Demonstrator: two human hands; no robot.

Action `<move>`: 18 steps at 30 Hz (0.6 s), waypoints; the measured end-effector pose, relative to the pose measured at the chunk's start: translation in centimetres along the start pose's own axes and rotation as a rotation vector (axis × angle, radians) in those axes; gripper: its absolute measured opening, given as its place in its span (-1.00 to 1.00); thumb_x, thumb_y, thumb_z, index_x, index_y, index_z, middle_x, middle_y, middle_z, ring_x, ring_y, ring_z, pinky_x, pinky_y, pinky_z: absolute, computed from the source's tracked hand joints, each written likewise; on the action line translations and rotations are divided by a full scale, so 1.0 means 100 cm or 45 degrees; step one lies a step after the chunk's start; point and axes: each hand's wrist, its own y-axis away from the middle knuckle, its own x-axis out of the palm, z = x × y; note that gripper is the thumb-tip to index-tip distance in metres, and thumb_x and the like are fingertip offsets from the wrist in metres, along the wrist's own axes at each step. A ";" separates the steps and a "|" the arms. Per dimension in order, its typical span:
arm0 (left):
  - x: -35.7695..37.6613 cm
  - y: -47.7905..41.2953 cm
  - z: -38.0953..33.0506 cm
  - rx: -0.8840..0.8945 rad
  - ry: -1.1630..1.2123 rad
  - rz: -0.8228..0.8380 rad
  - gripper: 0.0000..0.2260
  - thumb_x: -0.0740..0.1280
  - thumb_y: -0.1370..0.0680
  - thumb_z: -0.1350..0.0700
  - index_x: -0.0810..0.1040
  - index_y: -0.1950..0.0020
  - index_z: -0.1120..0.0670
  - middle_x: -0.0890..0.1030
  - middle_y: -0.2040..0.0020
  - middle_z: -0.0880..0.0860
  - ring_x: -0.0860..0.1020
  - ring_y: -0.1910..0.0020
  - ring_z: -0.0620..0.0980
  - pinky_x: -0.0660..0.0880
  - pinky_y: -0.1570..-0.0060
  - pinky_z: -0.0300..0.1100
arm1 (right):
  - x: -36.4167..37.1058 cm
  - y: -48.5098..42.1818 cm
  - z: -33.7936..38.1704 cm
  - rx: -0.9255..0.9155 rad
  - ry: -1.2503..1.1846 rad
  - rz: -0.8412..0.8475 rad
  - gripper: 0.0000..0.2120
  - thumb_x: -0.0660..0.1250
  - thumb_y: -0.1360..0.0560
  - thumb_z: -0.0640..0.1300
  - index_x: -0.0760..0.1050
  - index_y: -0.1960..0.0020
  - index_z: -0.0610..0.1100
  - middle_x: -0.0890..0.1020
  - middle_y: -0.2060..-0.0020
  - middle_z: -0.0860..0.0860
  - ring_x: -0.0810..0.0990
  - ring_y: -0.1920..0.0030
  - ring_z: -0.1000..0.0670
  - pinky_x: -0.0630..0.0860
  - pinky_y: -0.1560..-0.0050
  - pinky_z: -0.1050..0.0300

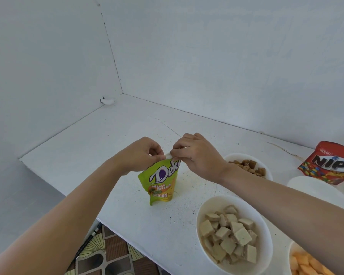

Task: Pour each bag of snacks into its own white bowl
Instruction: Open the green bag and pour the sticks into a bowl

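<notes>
A green Deka Mini Bites bag (pixel 161 183) stands upright near the middle of the white table (pixel 99 147). My left hand (pixel 141 155) pinches the left side of its top edge, and my right hand (pixel 195 153) pinches the right side. A white bowl (pixel 203 211) in front of my right arm holds pale square wafer pieces. Behind my right wrist, another white bowl (pixel 246 156) contains brown chunks. A red Nips bag (pixel 330 165) stands at the far right. An empty-looking white bowl (pixel 308 183) shows above my right forearm.
At the bottom right edge, a bowl (pixel 291 253) with orange pieces is partly cut off. White walls close the table at the back and left. The table's front-left edge drops to a patterned floor (pixel 111 253).
</notes>
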 end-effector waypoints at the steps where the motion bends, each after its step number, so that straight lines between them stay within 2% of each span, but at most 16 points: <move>1: -0.001 0.001 -0.001 -0.022 0.031 0.016 -0.85 0.40 -0.61 0.08 0.66 0.05 0.16 0.72 0.10 0.09 0.62 0.23 -0.06 0.50 0.31 -0.26 | 0.000 0.000 0.001 0.009 -0.013 -0.012 -0.87 0.37 -0.51 -0.25 0.69 0.03 -0.13 0.66 0.13 0.01 0.57 0.10 -0.08 0.46 0.16 -0.01; 5: -0.006 0.005 -0.001 -0.066 0.210 0.097 -0.85 0.40 -0.61 0.13 0.65 0.00 0.23 0.72 0.21 0.04 0.65 0.28 -0.08 0.59 0.31 -0.23 | 0.002 0.002 0.008 0.134 -0.174 -0.087 -0.94 0.42 -0.51 -0.25 0.67 0.05 -0.15 0.64 0.11 0.02 0.58 0.09 0.00 0.55 0.13 -0.03; 9: -0.002 0.013 0.003 -0.094 0.417 0.110 -0.79 0.41 -0.59 0.09 0.65 -0.06 0.24 0.75 0.08 0.12 0.68 0.17 -0.05 0.59 0.27 -0.24 | 0.003 0.007 0.018 0.181 -0.356 -0.118 -0.91 0.43 -0.54 -0.22 0.70 0.02 -0.10 0.61 0.04 0.04 0.60 0.07 0.07 0.58 0.12 0.05; 12: 0.002 0.018 0.007 -0.112 0.557 0.135 -0.80 0.40 -0.60 0.12 0.68 -0.08 0.24 0.75 0.05 0.14 0.70 0.13 -0.04 0.59 0.25 -0.26 | 0.006 0.011 0.023 0.174 -0.426 -0.159 -0.92 0.44 -0.54 -0.23 0.72 0.03 -0.14 0.63 0.06 0.01 0.63 0.09 0.05 0.59 0.13 0.06; 16: 0.008 0.021 0.010 -0.139 0.739 0.106 -0.81 0.38 -0.61 0.20 0.63 -0.10 0.32 0.73 0.11 0.15 0.70 0.19 -0.07 0.59 0.25 -0.27 | 0.008 0.010 0.028 0.136 -0.420 -0.171 -0.93 0.46 -0.52 -0.24 0.72 0.04 -0.15 0.64 0.09 0.03 0.62 0.10 0.06 0.57 0.12 0.08; 18: 0.012 0.021 0.009 -0.152 0.856 0.049 -0.85 0.37 -0.61 0.24 0.60 -0.10 0.32 0.69 0.15 0.14 0.68 0.24 -0.07 0.60 0.25 -0.26 | 0.007 0.010 0.035 0.193 -0.482 -0.177 -0.96 0.47 -0.51 -0.20 0.71 0.06 -0.12 0.64 0.11 0.05 0.61 0.11 0.09 0.56 0.12 0.10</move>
